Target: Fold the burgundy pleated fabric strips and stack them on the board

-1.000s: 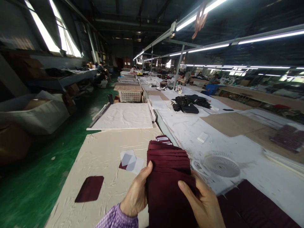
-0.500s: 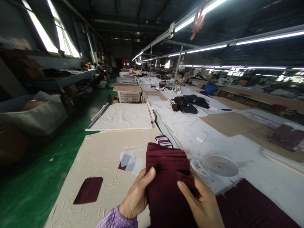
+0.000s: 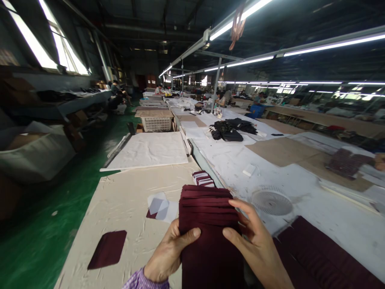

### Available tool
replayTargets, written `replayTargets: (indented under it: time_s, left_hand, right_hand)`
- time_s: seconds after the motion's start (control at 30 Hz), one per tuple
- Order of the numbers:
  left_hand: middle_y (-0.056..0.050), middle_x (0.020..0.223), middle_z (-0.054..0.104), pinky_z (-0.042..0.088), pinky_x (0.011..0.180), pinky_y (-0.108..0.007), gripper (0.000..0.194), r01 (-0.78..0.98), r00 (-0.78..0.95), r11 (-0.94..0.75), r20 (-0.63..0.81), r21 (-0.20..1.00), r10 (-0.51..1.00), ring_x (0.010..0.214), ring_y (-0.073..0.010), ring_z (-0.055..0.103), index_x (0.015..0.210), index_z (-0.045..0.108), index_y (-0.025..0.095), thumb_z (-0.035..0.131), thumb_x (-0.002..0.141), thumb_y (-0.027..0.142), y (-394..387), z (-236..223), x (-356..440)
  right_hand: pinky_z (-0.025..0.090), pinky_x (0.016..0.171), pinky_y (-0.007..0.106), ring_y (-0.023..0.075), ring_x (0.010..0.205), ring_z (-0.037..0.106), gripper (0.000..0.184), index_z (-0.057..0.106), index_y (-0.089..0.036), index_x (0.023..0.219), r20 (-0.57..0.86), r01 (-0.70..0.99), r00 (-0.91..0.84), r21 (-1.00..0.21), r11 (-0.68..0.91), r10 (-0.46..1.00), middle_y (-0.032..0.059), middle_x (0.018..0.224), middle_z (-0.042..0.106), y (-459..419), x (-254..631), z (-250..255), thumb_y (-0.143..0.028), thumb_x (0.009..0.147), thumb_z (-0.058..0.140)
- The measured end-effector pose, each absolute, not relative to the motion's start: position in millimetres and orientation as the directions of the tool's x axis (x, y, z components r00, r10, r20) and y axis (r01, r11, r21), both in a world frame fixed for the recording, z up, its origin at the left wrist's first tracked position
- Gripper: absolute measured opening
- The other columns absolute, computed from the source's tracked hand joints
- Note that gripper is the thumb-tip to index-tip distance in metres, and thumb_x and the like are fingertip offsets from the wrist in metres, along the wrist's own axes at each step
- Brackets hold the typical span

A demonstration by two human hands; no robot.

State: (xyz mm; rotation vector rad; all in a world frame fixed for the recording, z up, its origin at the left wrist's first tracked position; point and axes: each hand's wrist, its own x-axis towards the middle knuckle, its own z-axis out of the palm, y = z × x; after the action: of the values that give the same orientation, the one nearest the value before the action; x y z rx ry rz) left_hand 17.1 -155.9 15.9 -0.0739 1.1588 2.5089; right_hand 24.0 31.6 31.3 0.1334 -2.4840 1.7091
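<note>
Head view: maroon stack (image 3: 210, 241) held upright above near edge of cream table (image 3: 135, 188), edges fanned at top. Left side pinched by left hand (image 3: 170, 249), thumb on front; right side pinched by right hand (image 3: 255, 241), index finger at upper edge. Loose maroon piece (image 3: 108, 249) and white sheets (image 3: 162, 206) seen on table, left of stack.

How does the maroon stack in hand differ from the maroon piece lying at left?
The held stack shows staggered layers; the lone piece looks like one flat layer. The left hand and right hand grip the held stack; the lone piece rests on the beige cover. Both are maroon.
</note>
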Motion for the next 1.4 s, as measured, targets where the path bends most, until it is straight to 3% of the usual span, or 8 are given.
replayTargets:
  time_s: [0.3, 0.53, 0.7, 0.9, 1.0, 1.1, 1.2, 1.4]
  left_hand:
    - [-0.003, 0.086, 0.075, 0.054, 0.073, -0.026, 0.018, -0.383, -0.921, -0.608, -0.235, 0.695, 0.311, 0.078, -0.0188, 0.069, 0.085, 0.074, 0.02, 0.074, 0.068, 0.015, -159, 12, 18]
    - [-0.004, 0.082, 0.075, 0.054, 0.069, -0.023, 0.021, -0.349, -0.931, -0.589, -0.195, 0.729, 0.309, 0.069, -0.0154, 0.068, 0.088, 0.074, 0.019, 0.075, 0.067, 0.018, -159, 17, 20]
    - [-0.005, 0.079, 0.075, 0.054, 0.067, -0.024, 0.015, -0.332, -0.942, -0.609, -0.218, 0.72, 0.257, 0.067, -0.0158, 0.068, 0.081, 0.074, 0.017, 0.075, 0.066, 0.018, -159, 16, 20]
    - [-0.003, 0.082, 0.074, 0.054, 0.07, -0.024, 0.013, -0.293, -0.956, -0.63, -0.207, 0.719, 0.208, 0.072, -0.0148, 0.068, 0.086, 0.07, 0.018, 0.071, 0.072, 0.018, -154, 7, 16]
    - [-0.003, 0.085, 0.074, 0.053, 0.074, -0.026, 0.016, -0.279, -0.96, -0.667, -0.198, 0.691, 0.196, 0.075, -0.0155, 0.068, 0.089, 0.069, 0.018, 0.07, 0.073, 0.018, -148, 4, 14]
    - [-0.003, 0.084, 0.074, 0.053, 0.077, -0.026, 0.017, -0.292, -0.956, -0.681, -0.202, 0.671, 0.211, 0.074, -0.0152, 0.068, 0.089, 0.069, 0.017, 0.07, 0.072, 0.016, -144, 4, 15]
    - [-0.004, 0.083, 0.074, 0.052, 0.08, -0.026, 0.017, -0.361, -0.932, -0.705, -0.269, 0.611, 0.245, 0.076, -0.0158, 0.068, 0.09, 0.07, 0.017, 0.064, 0.079, 0.028, -142, 7, 17]
    - [-0.01, 0.095, 0.073, 0.051, 0.085, -0.032, 0.054, -0.52, -0.847, -0.765, -0.345, 0.381, 0.404, 0.093, -0.0237, 0.066, 0.103, 0.069, 0.015, 0.047, 0.081, 0.059, -138, 11, 12]
  right_hand:
    - [0.052, 0.081, 0.027, 0.0206, 0.114, 0.052, 0.04, 0.05, -0.035, 0.117, 0.218, -0.208, -0.976, -0.925, 0.317, -0.004, 0.0023, 0.135, 0.043, 33, 26, 33, -0.042, 0.079, 0.064]
    - [0.051, 0.088, 0.037, 0.0227, 0.106, 0.058, 0.049, 0.044, -0.032, 0.122, 0.065, -0.078, -0.992, -0.99, 0.114, -0.108, 0.0066, 0.128, 0.052, 34, 25, 27, -0.041, 0.079, 0.065]
    - [0.048, 0.094, 0.038, 0.0249, 0.12, 0.048, 0.043, 0.049, -0.03, 0.122, 0.129, -0.156, -0.981, -0.969, 0.191, -0.148, 0.0065, 0.136, 0.044, 28, 29, 21, -0.039, 0.082, 0.062]
    - [0.038, 0.098, 0.051, 0.0323, 0.12, 0.043, 0.012, 0.067, -0.022, 0.089, 0.648, -0.411, -0.76, -0.547, 0.729, 0.058, 0.0098, 0.137, 0.04, 13, 35, 6, -0.03, 0.08, 0.064]
    - [0.045, 0.091, 0.041, 0.0257, 0.108, 0.054, 0.012, 0.066, -0.021, 0.086, 0.77, -0.508, -0.634, -0.347, 0.789, -0.069, 0.0091, 0.123, 0.055, 12, 39, 0, -0.015, 0.082, 0.056]
    - [0.054, 0.076, 0.027, 0.0184, 0.088, 0.066, 0.017, 0.061, -0.022, 0.094, 0.652, -0.552, -0.741, -0.458, 0.697, -0.159, 0.0053, 0.099, 0.068, 16, 42, 0, -0.014, 0.084, 0.05]
    - [0.058, 0.068, 0.026, 0.0205, 0.08, 0.07, 0.017, 0.061, -0.024, 0.1, 0.425, -0.348, -0.904, -0.652, 0.673, -0.055, 0.0035, 0.09, 0.072, 22, 44, 3, -0.027, 0.088, 0.05]
    - [0.056, 0.081, 0.03, 0.0236, 0.098, 0.066, 0.019, 0.067, -0.027, 0.098, 0.185, -0.204, -0.979, -0.891, 0.405, -0.086, 0.0023, 0.112, 0.069, 32, 50, -4, -0.026, 0.081, 0.058]
